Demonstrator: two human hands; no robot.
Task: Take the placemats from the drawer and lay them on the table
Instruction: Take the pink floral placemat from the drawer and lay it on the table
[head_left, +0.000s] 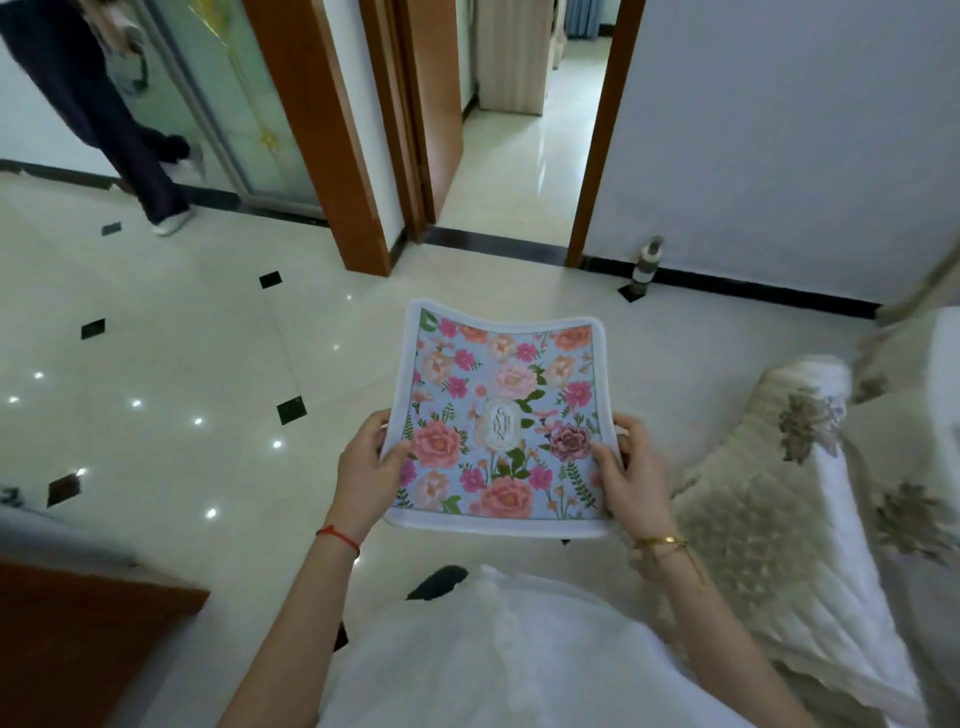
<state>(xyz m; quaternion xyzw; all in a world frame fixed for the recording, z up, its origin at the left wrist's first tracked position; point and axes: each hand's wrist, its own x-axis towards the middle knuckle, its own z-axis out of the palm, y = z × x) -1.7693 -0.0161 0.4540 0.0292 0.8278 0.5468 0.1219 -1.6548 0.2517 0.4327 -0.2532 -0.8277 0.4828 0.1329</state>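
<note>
Garment (519, 649), white, fills the nearest part of the view below my forearms. At lower left sits a brown wooden corner (78, 639); I cannot tell what furniture it belongs to. My left hand (366, 467), with a red cord (338, 536) at the wrist, pinches the left edge of the placemat (498, 415), thumb on the printed face and fingers underneath. My right hand (631, 478), with a gold bracelet (662, 543) at the wrist, pinches the right edge the same way, thumb on top near a dark pink flower. The placemat is held in the air in front of me, above the floor (208, 338), not resting on anything. It is pale blue with pink and peach flowers, a white border and a small oval label at its centre. Its far edge sags in the middle between raised corners. To my right lies a cream sofa (779, 493) with flower embroidery. The floor is glossy pale tile with small black diamond insets. Farther off, a bottle (644, 267) stands at the foot of the wall (779, 156). An open doorway with a brown frame (605, 130) lies beyond. At far left, another person's legs (130, 145) in dark trousers stand before a glass door (234, 93).
</note>
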